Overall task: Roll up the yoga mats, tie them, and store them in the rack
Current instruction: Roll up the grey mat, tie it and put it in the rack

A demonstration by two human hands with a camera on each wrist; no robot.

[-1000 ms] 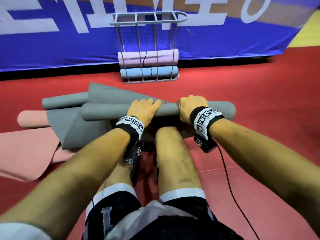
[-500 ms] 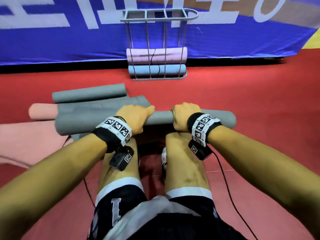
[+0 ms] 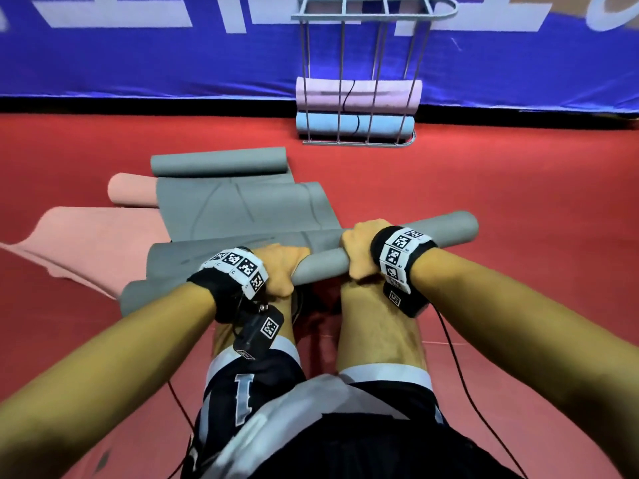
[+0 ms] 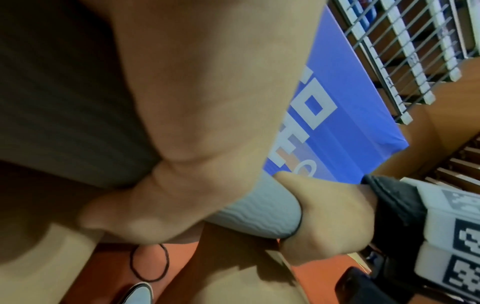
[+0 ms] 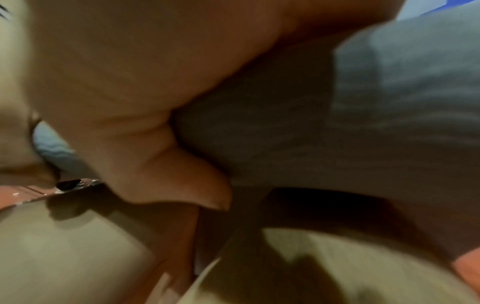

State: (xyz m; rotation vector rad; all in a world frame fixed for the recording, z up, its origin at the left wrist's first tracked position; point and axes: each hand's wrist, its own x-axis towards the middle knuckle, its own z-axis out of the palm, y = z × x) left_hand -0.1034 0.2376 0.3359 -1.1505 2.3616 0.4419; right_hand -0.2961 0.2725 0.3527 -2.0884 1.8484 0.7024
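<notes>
I sit on the red floor with my legs stretched out. A grey rolled yoga mat (image 3: 321, 267) lies slantwise across my shins, its right end farther away. My left hand (image 3: 280, 267) grips the roll near its middle, and the roll looks looser and wider to the left of it. My right hand (image 3: 359, 250) grips it just to the right. The left wrist view shows the grey roll (image 4: 259, 209) between both hands and a black elastic loop (image 4: 149, 263) on the floor below. The metal rack (image 3: 359, 15) stands by the blue wall.
A lilac roll (image 3: 359, 93) and a blue roll (image 3: 356, 123) lie in the rack. A flat grey mat (image 3: 242, 209) and another grey roll (image 3: 218, 162) lie ahead on the left. A pink mat (image 3: 103, 236) is partly unrolled further left. Wrist cables trail beside my legs.
The grey roll has come nearer to me and now slants, left end closer. My left hand went from lying over the roll to gripping it. The grey sheet behind has flattened.
</notes>
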